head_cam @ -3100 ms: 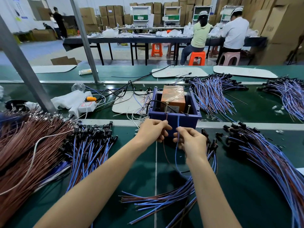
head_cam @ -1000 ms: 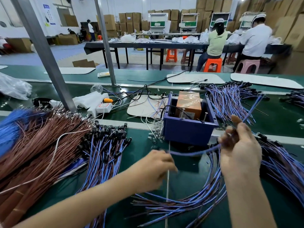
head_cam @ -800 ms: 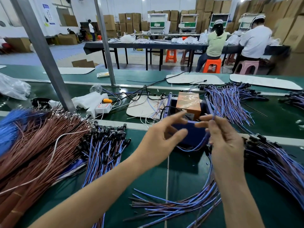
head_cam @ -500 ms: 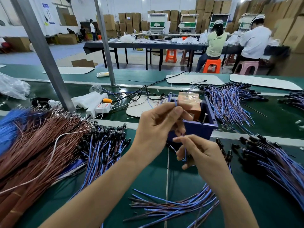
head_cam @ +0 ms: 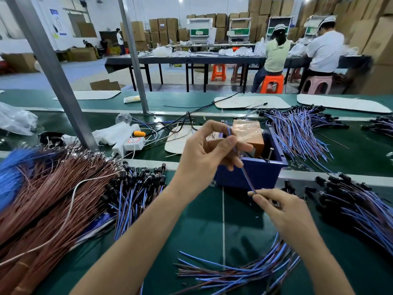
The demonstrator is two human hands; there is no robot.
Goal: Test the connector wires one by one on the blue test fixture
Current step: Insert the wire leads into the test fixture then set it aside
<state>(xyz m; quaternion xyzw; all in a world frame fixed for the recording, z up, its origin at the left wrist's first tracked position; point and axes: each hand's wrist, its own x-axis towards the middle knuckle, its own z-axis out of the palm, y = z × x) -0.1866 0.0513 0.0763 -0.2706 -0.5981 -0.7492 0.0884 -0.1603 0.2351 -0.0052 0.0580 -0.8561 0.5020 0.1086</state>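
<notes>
Connector wire (head_cam: 246, 177) pinched taut between both hands: left hand (head_cam: 204, 154) high at the upper end, right hand (head_cam: 282, 209) low, just in front of the blue test fixture (head_cam: 265, 173). Best held straight, each end guided onto an upright metal pin (head_cam: 271, 153), clear of the loose bundles (head_cam: 244, 271).

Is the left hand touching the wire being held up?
Touching. Head view shows the left hand pinching the wire near its upper end between thumb and fingers.

Left hand (head_cam: 204, 156) raised, right hand (head_cam: 282, 211) lower, both pinching one wire (head_cam: 247, 177).
</notes>
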